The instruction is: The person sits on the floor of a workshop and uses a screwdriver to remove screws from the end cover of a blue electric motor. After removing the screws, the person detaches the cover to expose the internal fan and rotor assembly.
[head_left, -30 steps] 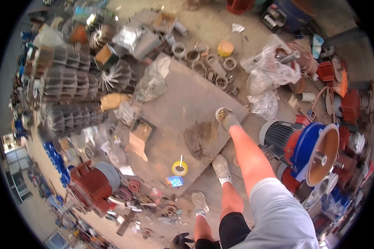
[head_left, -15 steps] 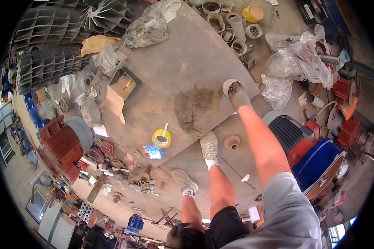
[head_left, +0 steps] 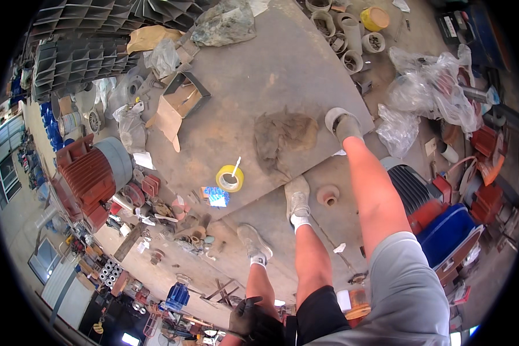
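Note:
My right arm reaches out over the metal table. At its corner, my gloved right hand is closed on a whitish round tub; what the tub contains is too small to make out. Left of that hand lies a crumpled brown cloth. Down by my left thigh hangs my left hand in a dark glove, its fingers too dark to read. A yellow tape roll with a white stick across it rests on the table, beside a small blue-and-white packet.
An open cardboard box stands on the table's left. Several tubs of small parts are at the far right, near clear plastic bags. Motors flank me, a red one left and a dark one right.
My view has shifted, so the table's things appear slightly higher and farther right. More of my left hand shows. My right hand keeps its hold on the tub at the same table corner.

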`<state>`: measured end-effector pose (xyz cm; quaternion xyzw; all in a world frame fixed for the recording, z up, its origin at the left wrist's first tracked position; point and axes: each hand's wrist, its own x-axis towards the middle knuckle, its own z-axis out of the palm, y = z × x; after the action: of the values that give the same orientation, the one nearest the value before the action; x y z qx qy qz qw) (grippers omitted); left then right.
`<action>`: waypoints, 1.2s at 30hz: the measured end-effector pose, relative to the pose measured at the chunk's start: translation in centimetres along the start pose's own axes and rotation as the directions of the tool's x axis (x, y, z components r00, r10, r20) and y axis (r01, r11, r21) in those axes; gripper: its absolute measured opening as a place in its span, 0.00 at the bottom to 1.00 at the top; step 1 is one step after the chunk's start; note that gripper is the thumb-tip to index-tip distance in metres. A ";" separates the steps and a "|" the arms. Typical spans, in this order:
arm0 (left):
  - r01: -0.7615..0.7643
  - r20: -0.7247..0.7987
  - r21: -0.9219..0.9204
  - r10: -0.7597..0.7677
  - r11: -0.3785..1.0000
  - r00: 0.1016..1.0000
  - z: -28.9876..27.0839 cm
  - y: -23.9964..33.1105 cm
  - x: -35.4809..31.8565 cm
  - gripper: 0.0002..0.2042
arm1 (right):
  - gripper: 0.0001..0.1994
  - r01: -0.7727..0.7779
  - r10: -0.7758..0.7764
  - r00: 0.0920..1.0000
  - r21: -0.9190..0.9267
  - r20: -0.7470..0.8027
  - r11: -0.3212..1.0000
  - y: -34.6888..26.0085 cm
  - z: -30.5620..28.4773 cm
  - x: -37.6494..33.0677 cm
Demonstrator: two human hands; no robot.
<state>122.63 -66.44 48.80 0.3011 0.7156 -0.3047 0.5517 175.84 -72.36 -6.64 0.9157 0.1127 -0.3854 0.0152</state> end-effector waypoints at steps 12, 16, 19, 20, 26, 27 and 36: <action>-0.072 0.070 -0.209 0.088 0.975 0.994 -1.6 -0.8 -3.2 0.18 | 0.13 -0.259 0.115 0.964 0.943 0.239 0.210 -1.7 -10.3 -12.0; -0.116 0.085 -0.184 0.133 0.976 0.987 -2.0 -1.3 -3.2 0.18 | 0.12 -0.282 0.129 0.956 0.948 0.264 0.147 -0.9 -11.0 -13.3; -0.102 0.050 -0.068 0.106 0.992 0.993 -2.4 -1.0 -3.7 0.18 | 0.12 -0.307 0.139 0.946 0.946 0.292 0.107 -1.2 -11.4 -13.9; -0.095 0.055 -0.097 0.101 0.991 0.993 -2.5 -1.3 -3.7 0.18 | 0.13 -0.306 0.138 0.947 0.947 0.292 0.100 -1.4 -11.6 -14.1; -0.089 0.086 -0.198 0.108 0.976 0.990 -3.7 -2.9 -3.2 0.18 | 0.11 -0.305 0.039 0.952 0.952 0.305 -0.005 -1.3 -13.0 -15.4; -0.102 0.089 -0.217 0.124 0.971 0.988 -3.9 -2.5 -3.4 0.19 | 0.10 -0.310 0.006 0.950 0.949 0.311 -0.058 -1.5 -13.6 -16.3; -0.400 0.073 -0.447 0.479 0.800 0.875 -6.8 3.6 -11.9 0.23 | 0.13 -0.440 -0.524 0.837 0.763 0.158 -0.472 -9.9 -23.4 -44.4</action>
<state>123.81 -60.09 61.37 0.3046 0.6205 -0.0336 0.7219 160.05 -68.72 41.89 0.2923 -0.2412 -0.5207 -0.7651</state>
